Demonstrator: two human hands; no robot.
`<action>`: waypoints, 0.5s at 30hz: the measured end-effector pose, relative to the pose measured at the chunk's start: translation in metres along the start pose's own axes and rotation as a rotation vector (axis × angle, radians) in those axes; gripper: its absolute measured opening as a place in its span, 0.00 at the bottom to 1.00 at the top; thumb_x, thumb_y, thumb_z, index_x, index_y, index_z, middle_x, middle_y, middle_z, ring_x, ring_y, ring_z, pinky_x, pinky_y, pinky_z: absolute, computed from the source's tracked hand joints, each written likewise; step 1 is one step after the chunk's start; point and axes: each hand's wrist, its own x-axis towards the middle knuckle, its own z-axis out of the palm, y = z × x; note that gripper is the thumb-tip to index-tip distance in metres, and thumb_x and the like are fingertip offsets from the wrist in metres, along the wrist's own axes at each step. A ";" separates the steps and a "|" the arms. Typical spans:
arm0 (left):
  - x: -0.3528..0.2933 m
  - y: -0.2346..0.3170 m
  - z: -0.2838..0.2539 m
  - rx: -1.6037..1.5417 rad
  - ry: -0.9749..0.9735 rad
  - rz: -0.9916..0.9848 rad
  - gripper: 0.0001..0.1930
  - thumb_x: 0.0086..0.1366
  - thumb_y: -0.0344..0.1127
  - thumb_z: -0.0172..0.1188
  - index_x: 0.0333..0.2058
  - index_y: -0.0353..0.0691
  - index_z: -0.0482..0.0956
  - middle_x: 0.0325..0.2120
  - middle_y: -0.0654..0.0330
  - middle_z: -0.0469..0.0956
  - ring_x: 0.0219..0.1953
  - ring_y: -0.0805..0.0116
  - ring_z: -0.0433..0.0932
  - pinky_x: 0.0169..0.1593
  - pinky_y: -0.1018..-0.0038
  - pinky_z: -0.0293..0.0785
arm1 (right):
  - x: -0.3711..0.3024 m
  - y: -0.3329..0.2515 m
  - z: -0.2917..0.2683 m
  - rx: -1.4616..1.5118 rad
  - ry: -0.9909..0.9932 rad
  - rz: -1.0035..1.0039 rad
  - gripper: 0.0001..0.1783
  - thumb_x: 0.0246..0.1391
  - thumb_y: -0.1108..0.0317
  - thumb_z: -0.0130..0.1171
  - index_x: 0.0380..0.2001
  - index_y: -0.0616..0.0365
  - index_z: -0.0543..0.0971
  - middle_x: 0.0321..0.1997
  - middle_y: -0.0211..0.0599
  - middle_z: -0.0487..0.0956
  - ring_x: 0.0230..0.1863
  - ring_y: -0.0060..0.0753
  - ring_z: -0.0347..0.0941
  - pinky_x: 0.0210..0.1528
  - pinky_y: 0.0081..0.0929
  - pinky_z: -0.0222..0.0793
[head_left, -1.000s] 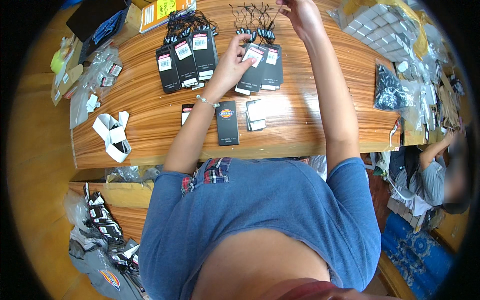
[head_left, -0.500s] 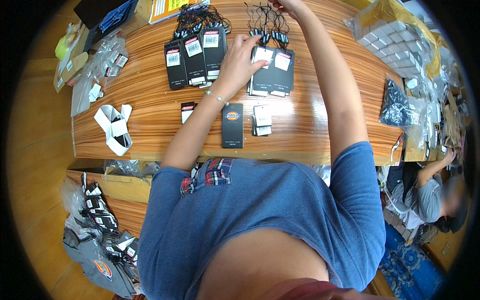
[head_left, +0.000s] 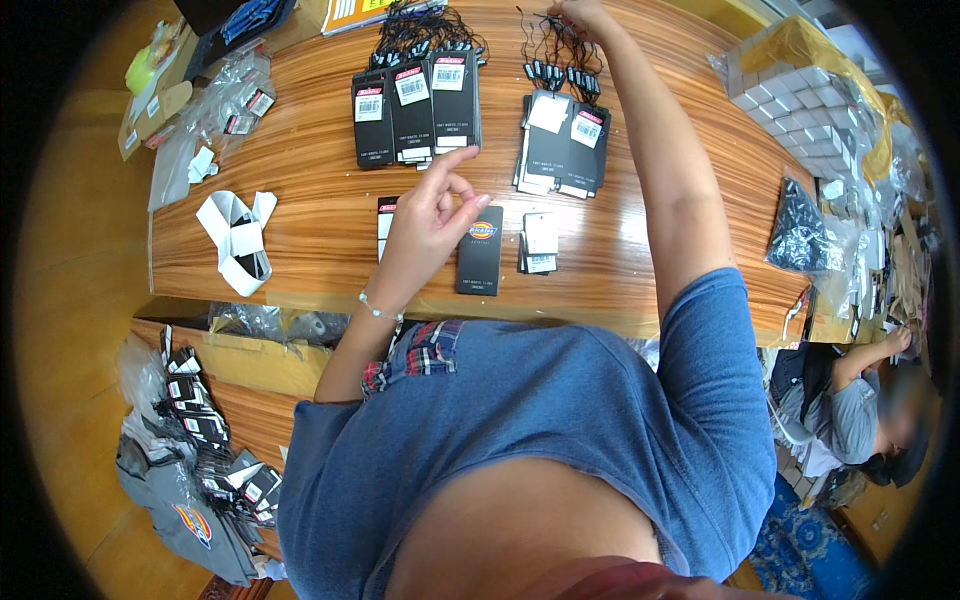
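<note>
My left hand [head_left: 437, 213] hovers over the wooden table with its fingers apart and nothing in them, near a single black hang tag [head_left: 478, 262]. Farther off, my right hand [head_left: 580, 14], at the upper edge of the picture, pinches the ends of the black cords [head_left: 567, 50] of the right-hand bunch of hang tags [head_left: 562, 150]. White labels lie on that bunch. To its left rests a bunch of black hang tags [head_left: 412, 110] in three overlapping stacks, each with a red-and-white label. A small pile of white label tags [head_left: 540, 236] sits right of the single tag.
A loop of white ribbon [head_left: 235, 250] lies at the table's left. At the right are a plastic-wrapped block of small white boxes [head_left: 790, 85] and a bag of dark pieces [head_left: 793, 225]. Grey garments with tags [head_left: 190, 490] lie lower left; another person [head_left: 860, 400] is at far right.
My left hand has come off the right-hand tag bunch and moved toward me and left, its fingers opening. My right hand stays at the cord ends. The whole view has shifted slightly.
</note>
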 end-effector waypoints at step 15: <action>-0.010 -0.035 -0.004 0.790 -0.188 0.183 0.31 0.36 0.49 0.68 0.41 0.42 0.77 0.39 0.62 0.72 0.43 0.62 0.66 0.49 0.67 0.63 | -0.302 -0.057 -0.012 -0.064 -0.390 -0.402 0.09 0.50 0.63 0.57 0.32 0.56 0.78 0.29 0.31 0.73 0.33 0.28 0.70 0.34 0.25 0.68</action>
